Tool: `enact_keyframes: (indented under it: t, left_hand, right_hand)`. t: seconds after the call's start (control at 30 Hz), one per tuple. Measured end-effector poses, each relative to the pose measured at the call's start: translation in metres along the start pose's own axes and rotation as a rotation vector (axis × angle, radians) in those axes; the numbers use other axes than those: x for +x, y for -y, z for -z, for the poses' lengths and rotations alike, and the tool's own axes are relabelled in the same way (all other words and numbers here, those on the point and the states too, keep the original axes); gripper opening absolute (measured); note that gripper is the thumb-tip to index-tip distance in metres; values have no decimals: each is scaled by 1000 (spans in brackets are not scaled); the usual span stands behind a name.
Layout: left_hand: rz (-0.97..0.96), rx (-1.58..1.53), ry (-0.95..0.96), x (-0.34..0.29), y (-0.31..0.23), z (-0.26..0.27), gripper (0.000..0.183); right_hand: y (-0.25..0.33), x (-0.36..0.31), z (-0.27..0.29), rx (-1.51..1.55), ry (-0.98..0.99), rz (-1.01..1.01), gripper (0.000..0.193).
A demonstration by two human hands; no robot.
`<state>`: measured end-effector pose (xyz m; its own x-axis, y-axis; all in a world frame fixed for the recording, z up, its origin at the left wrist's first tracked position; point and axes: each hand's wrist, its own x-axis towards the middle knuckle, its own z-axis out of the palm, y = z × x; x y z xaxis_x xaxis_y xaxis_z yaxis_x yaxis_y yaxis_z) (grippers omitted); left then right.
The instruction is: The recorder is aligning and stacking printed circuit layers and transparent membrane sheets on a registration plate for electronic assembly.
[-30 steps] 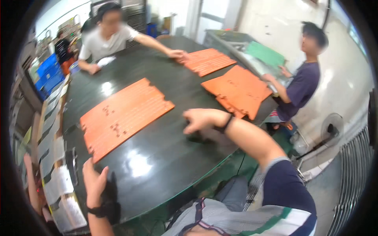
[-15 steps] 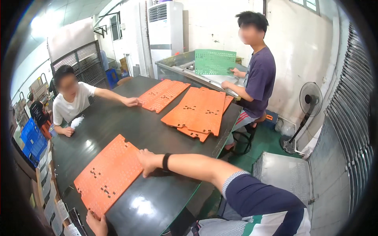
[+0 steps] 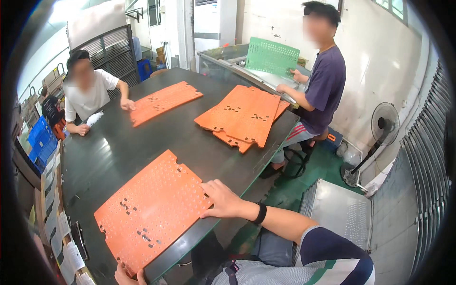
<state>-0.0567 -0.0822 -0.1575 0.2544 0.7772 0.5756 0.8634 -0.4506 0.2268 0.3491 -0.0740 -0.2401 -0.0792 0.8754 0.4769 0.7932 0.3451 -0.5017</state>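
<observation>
- Table (image 3: 102,168): dark, broad, smooth, reflecting the light; three lots of orange boards upon it.
- Trough (image 3: 213,66): clear-sided, beyond the table's far right corner.
- Co-worker in purple (image 3: 327,85): seated at right, beside the trough, one hand on the green board.
- Co-worker in white (image 3: 92,97): at the table's far left side, one hand at the left end of the far board.
- Metal sheets (image 3: 335,209): stacked low, right of the table; top one perforated.
- Fan (image 3: 384,124): on a stand, by the right wall.
- Stacked boards (image 3: 242,114): orange, overlapping askew, at the table's right side.
- Near board (image 3: 152,204): orange, perforated, notched, with dark marks; at the table's near edge, between the two hands. Whether all of it rests flat, cannot tell.
- Far board (image 3: 166,100): orange, well apart from the near board.
- Green board (image 3: 271,56): perforated, held tilted above the trough.
- Right hand (image 3: 225,199): fingers bent over the near board's right end, thumb at the corner; closed on it.
- Left hand (image 3: 128,276): at the near board's lower corner, thumb and fingers slightly parted, touching; grip beneath hidden, cannot tell.
- White bits (image 3: 95,118): small heap beside the co-worker in white.
- Wristband (image 3: 260,213): black, right wrist.
</observation>
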Motion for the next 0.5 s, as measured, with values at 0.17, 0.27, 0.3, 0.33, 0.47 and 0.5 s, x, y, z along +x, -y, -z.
enact_keyframes:
  t: [0.17, 0.27, 0.3, 0.33, 0.47, 0.5]
  left_hand:
    - [35, -34, -4, 4, -12, -19, 45]
    - [163, -104, -36, -30, 32, -63, 50]
    - [185, -99, -28, -44, 41, -64, 54]
    - [198, -102, -23, -56, 50, -67, 59]
    - [134, 11, -51, -39, 43, -34, 32]
    - [99, 30, -140, -40, 51, -28, 28]
  right_hand:
    - [-18, 5, 16, -7, 18, -46, 85]
    - [-22, 28, 3, -21, -51, 23, 82]
    - [-10, 39, -6, -7, -57, 79, 80]
    - [-4, 46, -1, 69, -22, 69, 71]
    - [9, 40, 15, 133, -78, -22, 50]
    - [-6, 27, 8, 281, -73, -128, 51]
